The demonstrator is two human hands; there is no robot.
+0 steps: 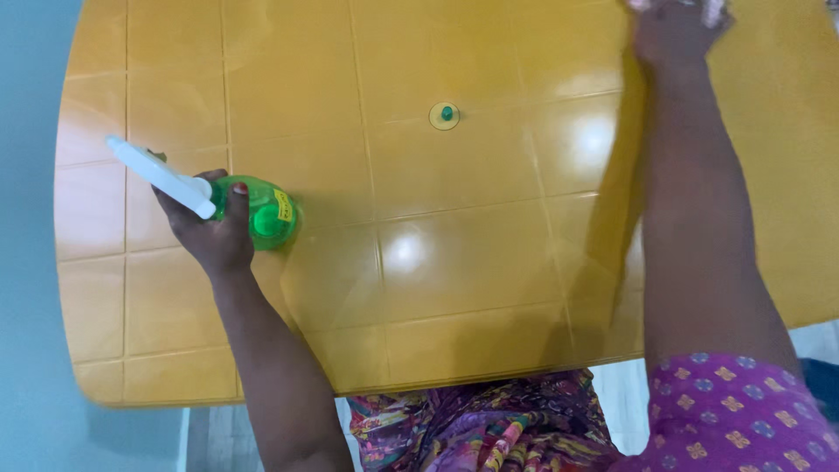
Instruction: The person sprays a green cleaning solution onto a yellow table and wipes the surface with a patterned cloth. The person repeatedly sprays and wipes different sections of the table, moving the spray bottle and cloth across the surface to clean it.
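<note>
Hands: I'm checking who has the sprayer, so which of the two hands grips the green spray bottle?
The left hand grips the green spray bottle; the right hand reaches to the yellow table's far edge.

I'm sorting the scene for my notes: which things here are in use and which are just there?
In use:
left hand holding the green spray bottle
right hand on a cloth at the table's far edge
yellow table

Just there:
green cap at the table's centre

Glossy yellow plastic table (472, 262) with grid lines, pale blue floor (31, 262), bright light reflections
</note>
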